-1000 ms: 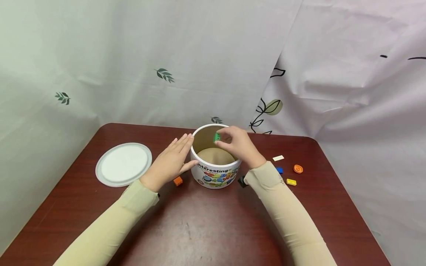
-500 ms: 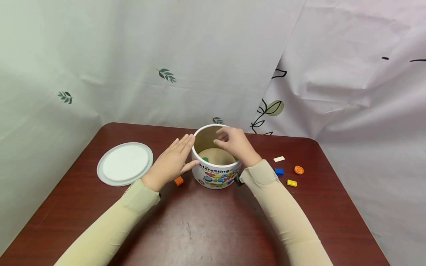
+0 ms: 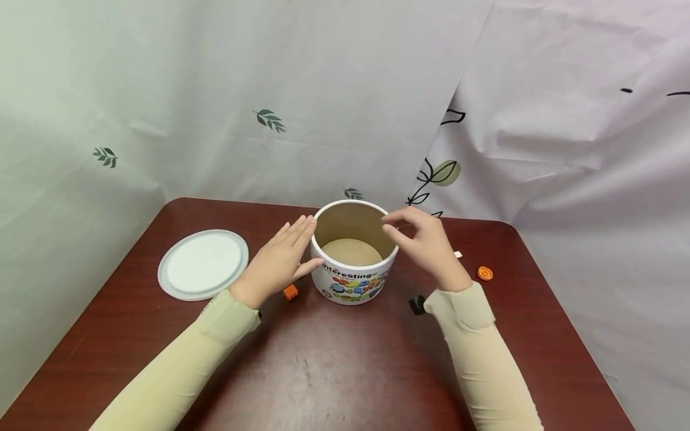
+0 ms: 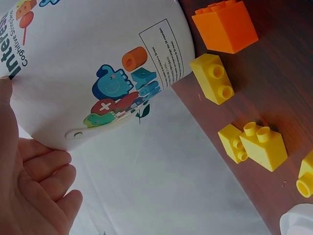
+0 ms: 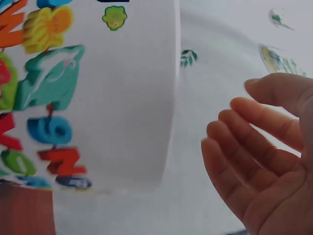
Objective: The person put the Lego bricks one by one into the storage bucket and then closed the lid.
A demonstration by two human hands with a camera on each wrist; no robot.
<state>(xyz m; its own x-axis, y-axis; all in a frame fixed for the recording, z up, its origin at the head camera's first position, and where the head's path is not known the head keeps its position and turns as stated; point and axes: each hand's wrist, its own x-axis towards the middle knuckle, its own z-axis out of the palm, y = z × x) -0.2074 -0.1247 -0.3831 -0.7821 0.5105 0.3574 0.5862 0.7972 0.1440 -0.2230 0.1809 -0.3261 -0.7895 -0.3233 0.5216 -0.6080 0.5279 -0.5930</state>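
A white printed bucket (image 3: 350,286) stands upright on the table, its top uncovered and its tan floor in view. My left hand (image 3: 277,260) has straight fingers against the bucket's left side; in the left wrist view its fingertips touch the bucket wall (image 4: 88,63). Just right of the rim is my right hand (image 3: 423,245), fingers loosely bent with nothing between them. The right wrist view puts that hand (image 5: 264,156) apart from the bucket (image 5: 127,112). The green block is not visible in any current view.
Left on the table lies a round white lid (image 3: 203,264). Beside the bucket sits an orange block (image 3: 290,292); yellow blocks (image 4: 264,147) show in the left wrist view. An orange round piece (image 3: 485,273) and a white piece (image 3: 457,254) lie right.
My right hand let go of the green block, which dropped into the bucket, then moved right, out over the rim. My left hand stayed at the bucket's side.
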